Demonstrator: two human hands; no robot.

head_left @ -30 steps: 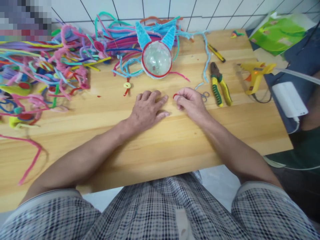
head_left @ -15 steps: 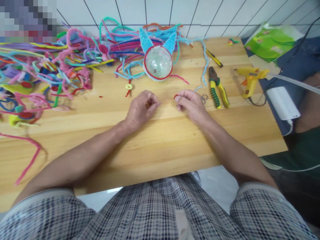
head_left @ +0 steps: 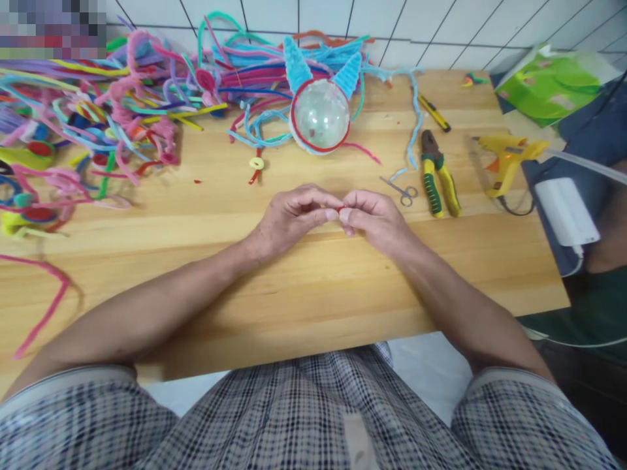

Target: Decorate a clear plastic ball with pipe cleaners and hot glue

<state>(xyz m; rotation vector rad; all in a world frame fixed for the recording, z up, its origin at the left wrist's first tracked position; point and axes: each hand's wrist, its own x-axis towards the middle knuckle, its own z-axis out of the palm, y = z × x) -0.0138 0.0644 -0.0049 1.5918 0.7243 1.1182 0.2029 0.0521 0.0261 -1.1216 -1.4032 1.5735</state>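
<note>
Over the front part of the wooden table, my left hand and my right hand meet at the fingertips. A small red piece of pipe cleaner shows between them, mostly covered by fingers. The right thumb and forefinger pinch it, and the left thumb and forefinger close on its other side. Beyond the hands stands a clear dome with a red rim and two blue fuzzy ears. Small scissors lie just right of my right hand.
Pipe cleaners in many colours heap along the left and back. Pliers, a yellow cutter and a yellow glue gun with a cord lie to the right. A white power bank sits beyond the table's right edge.
My left hand has moved right and its fingertips now meet the right hand's at the red piece. My right hand has come slightly nearer to me. The view has shifted a little.
</note>
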